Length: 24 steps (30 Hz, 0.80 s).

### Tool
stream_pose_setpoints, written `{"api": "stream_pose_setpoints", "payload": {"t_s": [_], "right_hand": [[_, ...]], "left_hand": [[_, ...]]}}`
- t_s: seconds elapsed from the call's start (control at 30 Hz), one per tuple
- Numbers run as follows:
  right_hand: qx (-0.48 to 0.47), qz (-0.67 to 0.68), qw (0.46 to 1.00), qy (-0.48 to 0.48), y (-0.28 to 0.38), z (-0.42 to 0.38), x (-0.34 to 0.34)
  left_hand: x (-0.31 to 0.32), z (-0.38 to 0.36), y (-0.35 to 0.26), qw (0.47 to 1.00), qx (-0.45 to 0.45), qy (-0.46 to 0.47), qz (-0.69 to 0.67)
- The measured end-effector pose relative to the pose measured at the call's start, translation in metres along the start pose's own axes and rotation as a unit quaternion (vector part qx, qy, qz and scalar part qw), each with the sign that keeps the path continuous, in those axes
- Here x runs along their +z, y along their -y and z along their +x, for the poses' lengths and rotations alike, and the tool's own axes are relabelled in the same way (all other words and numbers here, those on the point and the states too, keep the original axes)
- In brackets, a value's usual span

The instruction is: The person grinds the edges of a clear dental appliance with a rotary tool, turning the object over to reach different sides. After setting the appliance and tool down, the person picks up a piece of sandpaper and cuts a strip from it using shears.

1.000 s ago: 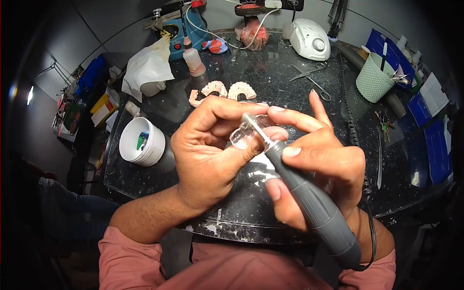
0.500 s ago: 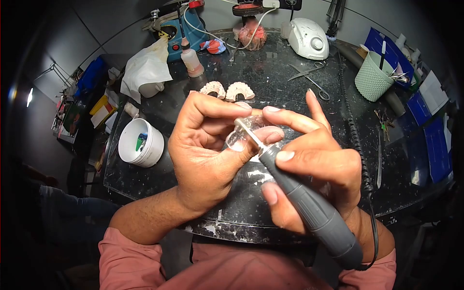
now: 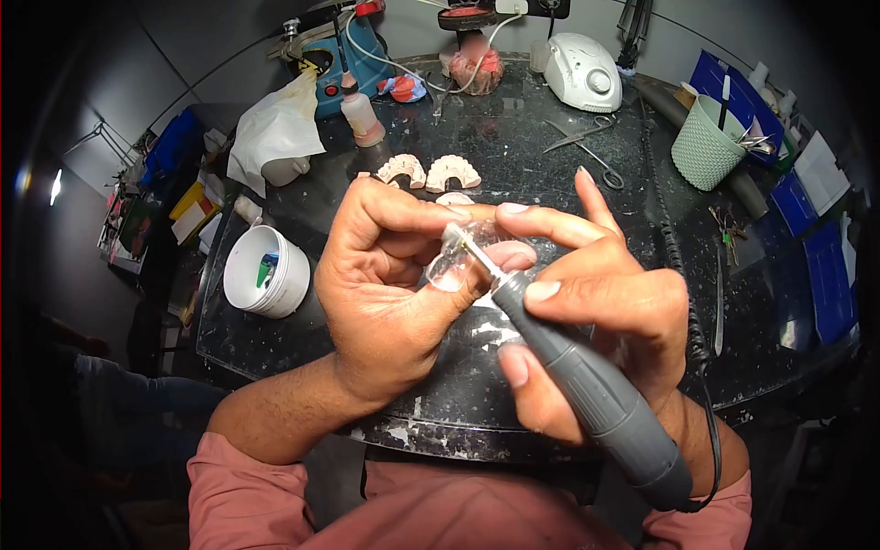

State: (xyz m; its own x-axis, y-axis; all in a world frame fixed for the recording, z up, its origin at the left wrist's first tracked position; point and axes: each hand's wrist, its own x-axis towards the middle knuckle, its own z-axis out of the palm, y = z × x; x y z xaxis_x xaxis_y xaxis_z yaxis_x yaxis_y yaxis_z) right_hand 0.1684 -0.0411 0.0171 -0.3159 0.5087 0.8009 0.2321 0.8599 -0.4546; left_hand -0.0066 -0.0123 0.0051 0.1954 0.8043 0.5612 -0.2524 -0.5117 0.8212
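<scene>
A clear, thin plastic piece (image 3: 444,271) is pinched between the thumb and fingers of my left hand (image 3: 390,293), above the middle of the table. My right hand (image 3: 610,321) is closed around a dark grey rotary handpiece (image 3: 596,394), tilted with its tip up and to the left. The thin bit at the handpiece's front meets the clear piece near my left fingertips. A right fingertip rests close to my left index finger. Part of the plastic is hidden by my fingers. Just beyond the hands stand two pale dental models (image 3: 453,172).
A white tub (image 3: 291,275) stands on the left of the black table (image 3: 275,353). Farther back are a bottle (image 3: 361,119), a blue machine (image 3: 371,55), scissors (image 3: 587,142) and a white control box (image 3: 582,73). A green cup (image 3: 704,147) and a coiled cord (image 3: 674,247) are at the right.
The bit and the clear piece have shifted very slightly against each other. Both hands keep nearly the same place and hold.
</scene>
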Motion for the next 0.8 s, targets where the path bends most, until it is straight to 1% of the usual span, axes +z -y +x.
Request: {"api": "stream_pose_setpoints", "payload": {"t_s": [0.03, 0.07, 0.13, 0.17, 0.23, 0.27, 0.3, 0.37, 0.4, 0.43, 0.5, 0.57, 0.63, 0.67, 0.7, 0.73, 0.8], "right_hand": [[-0.009, 0.005, 1.0, 0.009, 0.0, 0.0, 0.0], [-0.009, 0.005, 1.0, 0.009, -0.001, -0.001, 0.0], [-0.003, -0.002, 1.0, -0.008, -0.005, -0.003, 0.002], [-0.003, -0.003, 1.0, -0.008, -0.004, -0.002, 0.0], [0.01, 0.002, 1.0, -0.016, -0.002, 0.001, -0.004], [0.04, 0.018, 0.994, -0.1, -0.006, -0.006, 0.002], [0.058, 0.156, 0.975, -0.149, -0.006, 0.001, 0.008], [0.174, 0.133, 0.966, -0.135, -0.002, 0.003, 0.002], [0.266, 0.198, 0.937, -0.108, 0.005, 0.006, -0.001], [0.344, 0.27, 0.895, -0.093, 0.008, 0.008, -0.002], [0.382, 0.444, 0.805, -0.098, 0.001, 0.004, 0.002], [0.397, 0.46, 0.781, -0.145, 0.0, 0.006, 0.002], [0.382, 0.395, 0.817, -0.176, -0.003, 0.008, -0.001], [0.359, 0.368, 0.839, -0.176, -0.009, 0.006, -0.003], [0.343, 0.36, 0.85, -0.174, -0.011, 0.007, -0.005], [0.336, 0.354, 0.854, -0.181, -0.012, 0.008, -0.006], [0.329, 0.345, 0.858, -0.19, -0.012, 0.008, -0.008]], "left_hand": [[-0.001, 0.0, 0.0, 0.999, 0.008, 0.014, 0.036], [-0.001, 0.0, 0.001, 0.999, 0.008, 0.014, 0.036], [0.0, -0.001, 0.004, 0.996, 0.027, 0.028, -0.076], [0.0, -0.001, 0.005, 0.996, 0.027, 0.029, -0.076], [0.0, -0.001, 0.005, 0.999, 0.038, 0.007, -0.015], [0.001, 0.003, 0.002, 0.998, 0.057, 0.015, -0.014], [0.003, 0.005, 0.001, 0.999, 0.04, -0.007, -0.01], [0.002, 0.006, 0.005, 0.998, 0.059, -0.012, -0.029], [0.003, 0.007, 0.005, 0.998, 0.061, -0.012, -0.029], [0.003, 0.006, 0.004, 0.998, 0.05, -0.012, -0.035], [0.003, 0.006, 0.004, 0.998, 0.038, -0.013, -0.043], [0.002, 0.007, 0.004, 0.999, 0.028, 0.002, 0.02], [0.001, 0.006, 0.004, 0.999, 0.03, 0.003, 0.017], [-0.001, 0.006, 0.0, 0.999, 0.021, 0.019, 0.043], [-0.001, 0.007, -0.002, 0.997, 0.012, 0.035, 0.069], [0.001, 0.007, -0.003, 0.999, -0.022, 0.033, -0.002], [-0.001, 0.009, -0.004, 0.997, -0.065, 0.04, -0.005]]}}
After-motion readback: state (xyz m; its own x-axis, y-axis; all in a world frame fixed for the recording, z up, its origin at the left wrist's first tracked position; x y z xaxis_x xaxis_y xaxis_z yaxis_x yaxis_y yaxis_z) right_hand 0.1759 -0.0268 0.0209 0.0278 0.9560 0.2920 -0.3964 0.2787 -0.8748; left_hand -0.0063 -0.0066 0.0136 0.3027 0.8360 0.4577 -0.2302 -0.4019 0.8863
